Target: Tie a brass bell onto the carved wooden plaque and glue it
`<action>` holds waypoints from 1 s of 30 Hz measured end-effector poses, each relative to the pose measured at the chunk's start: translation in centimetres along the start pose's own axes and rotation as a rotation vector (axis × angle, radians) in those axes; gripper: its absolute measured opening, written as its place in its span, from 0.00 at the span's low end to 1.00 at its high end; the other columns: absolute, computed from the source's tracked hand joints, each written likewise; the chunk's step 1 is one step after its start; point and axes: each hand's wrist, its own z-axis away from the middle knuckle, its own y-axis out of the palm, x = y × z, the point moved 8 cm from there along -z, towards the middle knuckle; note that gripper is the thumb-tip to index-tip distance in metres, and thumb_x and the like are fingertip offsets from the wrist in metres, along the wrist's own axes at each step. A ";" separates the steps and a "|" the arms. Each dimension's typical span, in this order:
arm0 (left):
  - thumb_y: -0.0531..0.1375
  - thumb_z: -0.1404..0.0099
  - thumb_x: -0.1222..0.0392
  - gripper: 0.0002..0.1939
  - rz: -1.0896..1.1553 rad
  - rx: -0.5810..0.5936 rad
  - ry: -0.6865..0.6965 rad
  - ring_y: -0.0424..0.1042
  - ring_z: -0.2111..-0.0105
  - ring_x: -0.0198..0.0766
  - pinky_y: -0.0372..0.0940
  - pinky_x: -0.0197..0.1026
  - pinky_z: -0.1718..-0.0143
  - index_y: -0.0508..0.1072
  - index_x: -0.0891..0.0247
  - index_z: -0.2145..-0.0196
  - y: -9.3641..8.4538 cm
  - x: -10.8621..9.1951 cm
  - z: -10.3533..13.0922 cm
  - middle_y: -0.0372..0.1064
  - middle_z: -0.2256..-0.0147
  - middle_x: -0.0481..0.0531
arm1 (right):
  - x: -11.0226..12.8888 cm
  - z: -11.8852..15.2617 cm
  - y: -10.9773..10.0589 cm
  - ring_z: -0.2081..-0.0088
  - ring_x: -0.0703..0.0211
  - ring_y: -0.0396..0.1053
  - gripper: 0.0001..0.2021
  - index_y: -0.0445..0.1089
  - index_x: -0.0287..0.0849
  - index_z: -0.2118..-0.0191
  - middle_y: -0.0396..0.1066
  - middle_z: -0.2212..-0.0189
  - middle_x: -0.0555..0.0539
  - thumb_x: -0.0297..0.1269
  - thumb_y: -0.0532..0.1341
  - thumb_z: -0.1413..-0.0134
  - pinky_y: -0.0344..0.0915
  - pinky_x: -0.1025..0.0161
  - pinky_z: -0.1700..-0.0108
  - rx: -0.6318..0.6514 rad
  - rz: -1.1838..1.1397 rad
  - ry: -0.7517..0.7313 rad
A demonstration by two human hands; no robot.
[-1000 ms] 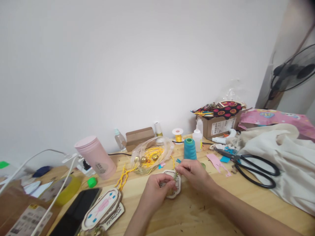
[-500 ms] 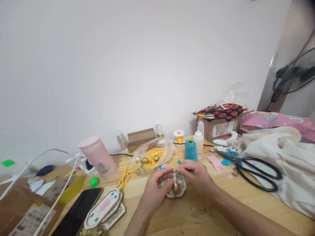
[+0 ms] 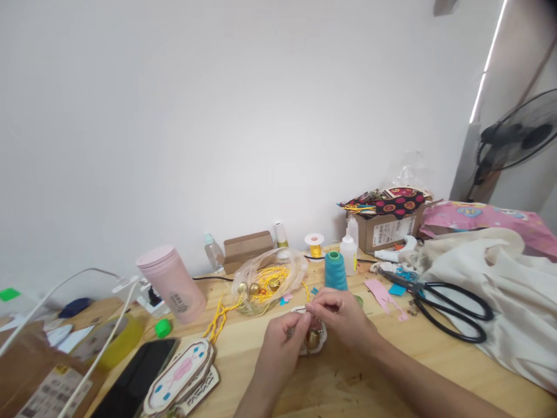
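A small white lattice ornament (image 3: 321, 346) lies on the wooden table below my hands, with a gold bell (image 3: 313, 339) on it. My left hand (image 3: 285, 337) is pinched at the ornament's upper left, thumb against fingers. Close beside it, my right hand (image 3: 337, 310) pinches at the top of the ornament, its fingertips meeting the left thumb. Whatever is between the fingertips is too small to make out. A yellow cord (image 3: 306, 290) runs up from behind the fingers toward a clear bag (image 3: 296, 264) of gold bells and yellow cords.
Behind my right hand stands a teal thread cone (image 3: 335, 273). Black-handled scissors (image 3: 452, 307) lie on white cloth (image 3: 500, 273) at the right. Stacked ornaments (image 3: 180, 374), a phone (image 3: 137, 377) and a pink tumbler (image 3: 174, 284) are at the left. White bottles (image 3: 348, 252) stand at the back.
The fingers of my left hand have closed into a pinch and moved right, up against my right fingertips. The view has shifted slightly.
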 end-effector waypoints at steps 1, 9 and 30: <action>0.50 0.41 0.53 0.17 0.029 0.007 -0.010 0.64 0.74 0.35 0.57 0.34 0.71 0.75 0.66 0.72 0.0 0.1 0.0 0.69 0.77 0.49 | 0.0 0.0 0.0 0.78 0.65 0.61 0.14 0.68 0.38 0.85 0.65 0.85 0.50 0.35 0.57 0.53 0.58 0.69 0.75 0.007 -0.003 0.018; 0.52 0.42 0.54 0.16 0.305 0.078 -0.104 0.65 0.75 0.34 0.59 0.33 0.73 0.74 0.67 0.70 0.3 1.4 -0.1 0.71 0.75 0.51 | -0.7 -0.2 -0.1 0.78 0.64 0.61 0.15 0.68 0.38 0.85 0.65 0.85 0.50 0.37 0.55 0.52 0.57 0.68 0.75 0.020 0.014 0.102; 0.55 0.47 0.60 0.10 -0.110 -0.117 -0.032 0.65 0.77 0.35 0.59 0.34 0.73 0.72 0.65 0.80 -1.8 0.7 0.0 0.70 0.79 0.49 | 1.4 0.0 -0.1 0.75 0.64 0.61 0.07 0.68 0.41 0.79 0.67 0.80 0.50 0.25 0.55 0.59 0.56 0.68 0.72 0.023 0.412 -0.219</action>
